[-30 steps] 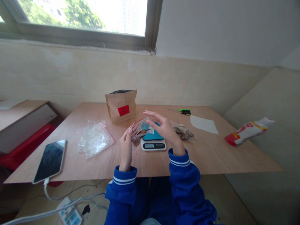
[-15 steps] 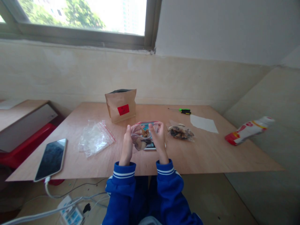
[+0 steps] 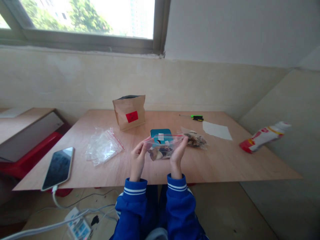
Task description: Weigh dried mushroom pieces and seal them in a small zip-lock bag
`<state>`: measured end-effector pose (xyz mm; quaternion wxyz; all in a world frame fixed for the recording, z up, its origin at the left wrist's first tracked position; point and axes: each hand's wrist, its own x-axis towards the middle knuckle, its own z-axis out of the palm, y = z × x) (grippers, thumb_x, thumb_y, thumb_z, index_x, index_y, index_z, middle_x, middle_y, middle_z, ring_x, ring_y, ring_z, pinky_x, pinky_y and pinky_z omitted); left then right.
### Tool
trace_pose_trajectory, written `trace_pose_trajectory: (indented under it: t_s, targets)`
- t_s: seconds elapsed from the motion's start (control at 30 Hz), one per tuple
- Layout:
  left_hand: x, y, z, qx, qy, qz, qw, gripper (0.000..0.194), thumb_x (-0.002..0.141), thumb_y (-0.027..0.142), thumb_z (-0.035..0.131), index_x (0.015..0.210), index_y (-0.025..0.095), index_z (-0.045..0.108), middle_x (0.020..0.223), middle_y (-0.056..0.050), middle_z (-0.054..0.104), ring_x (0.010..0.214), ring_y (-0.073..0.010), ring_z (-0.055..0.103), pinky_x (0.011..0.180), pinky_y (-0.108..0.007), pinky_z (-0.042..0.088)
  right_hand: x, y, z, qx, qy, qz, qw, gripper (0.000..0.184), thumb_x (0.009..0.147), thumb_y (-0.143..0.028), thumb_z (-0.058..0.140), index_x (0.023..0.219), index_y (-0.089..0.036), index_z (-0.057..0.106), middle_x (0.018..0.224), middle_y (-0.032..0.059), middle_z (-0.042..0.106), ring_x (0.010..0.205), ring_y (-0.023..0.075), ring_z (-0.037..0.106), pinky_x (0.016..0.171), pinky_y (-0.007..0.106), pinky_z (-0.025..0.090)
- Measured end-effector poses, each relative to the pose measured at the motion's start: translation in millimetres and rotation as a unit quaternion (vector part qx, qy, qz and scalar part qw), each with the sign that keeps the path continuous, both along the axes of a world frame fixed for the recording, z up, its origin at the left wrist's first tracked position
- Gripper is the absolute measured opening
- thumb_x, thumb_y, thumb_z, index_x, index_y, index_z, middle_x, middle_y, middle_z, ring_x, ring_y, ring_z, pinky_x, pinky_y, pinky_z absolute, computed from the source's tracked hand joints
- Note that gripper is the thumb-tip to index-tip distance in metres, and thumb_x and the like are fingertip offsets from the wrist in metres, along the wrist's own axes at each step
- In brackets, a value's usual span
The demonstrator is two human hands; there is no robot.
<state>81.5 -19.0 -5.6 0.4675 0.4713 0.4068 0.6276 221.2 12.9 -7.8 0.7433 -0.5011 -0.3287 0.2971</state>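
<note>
Between my hands I hold a clear zip bag (image 3: 161,152) with dark and pale dried pieces, like sliced mushrooms, at its bottom. My left hand (image 3: 138,157) pinches the top left corner of its red-edged mouth. The top right corner is gripped by my right hand (image 3: 178,154). Behind the bag, partly hidden by it, lies a blue-topped flat device (image 3: 155,132) with a pale label. To the right, close to my right hand, rests a second clear bag (image 3: 197,140) of similar dried pieces.
A brown paper pouch (image 3: 128,121) stands open at the back. Empty zip bags (image 3: 103,146) lie left, near a phone (image 3: 58,168) on a cable. Screwdrivers (image 3: 197,118), white paper (image 3: 217,130) and a bottle (image 3: 263,136) are on the right of the table (image 3: 222,163).
My hands have moved apart to the bag's upper corners, stretching its mouth wide. The dried pieces now sit lower in the bag, and the blue device shows more behind it.
</note>
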Motion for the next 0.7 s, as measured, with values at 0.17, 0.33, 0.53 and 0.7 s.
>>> trace_pose_trajectory:
  t_s: [0.17, 0.33, 0.53, 0.7]
  targets:
    - [1, -2, 3.0, 0.004, -0.015, 0.096, 0.995, 0.037, 0.088, 0.046, 0.058, 0.108, 0.018, 0.071, 0.104, -0.007, 0.075, 0.097, -0.0214, 0.067, 0.084, -0.032, 0.052, 5, -16, -5.6, 0.043, 0.001, 0.080, 0.996, 0.033, 0.090, -0.051, 0.041, 0.091, -0.021, 0.055, 0.090, 0.0021, 0.056, 0.084, 0.0160, 0.056, 0.078, 0.030, 0.046]
    - [16, -18, 19.2, -0.010, -0.010, 0.048, 0.999, 0.037, 0.085, 0.046, 0.061, 0.107, 0.020, 0.073, 0.107, -0.008, 0.074, 0.094, -0.0222, 0.068, 0.076, -0.030, 0.052, -1, -28, 4.1, 0.057, -0.066, 0.144, 0.986, 0.031, 0.085, -0.049, 0.055, 0.100, -0.021, 0.056, 0.097, 0.0038, 0.059, 0.083, 0.0167, 0.058, 0.078, 0.031, 0.047]
    - [15, -23, 26.6, -0.013, 0.002, 0.091, 0.996, 0.035, 0.086, 0.049, 0.058, 0.100, 0.021, 0.074, 0.097, -0.006, 0.074, 0.071, -0.0158, 0.063, 0.058, -0.024, 0.047, 0, -34, 9.4, 0.026, -0.134, 0.099, 0.986, 0.032, 0.090, -0.051, 0.050, 0.086, -0.020, 0.055, 0.080, 0.0007, 0.059, 0.071, 0.0145, 0.054, 0.066, 0.027, 0.043]
    - [-4, -17, 18.2, 0.021, 0.035, 0.143, 0.989, 0.031, 0.087, 0.046, 0.057, 0.089, 0.019, 0.073, 0.074, -0.001, 0.067, 0.068, -0.0129, 0.058, 0.063, -0.023, 0.045, 5, -36, 7.0, 0.001, -0.161, 0.011, 0.987, 0.048, 0.088, -0.059, 0.048, 0.060, -0.022, 0.039, 0.052, -0.0067, 0.038, 0.051, 0.0104, 0.038, 0.054, 0.025, 0.034]
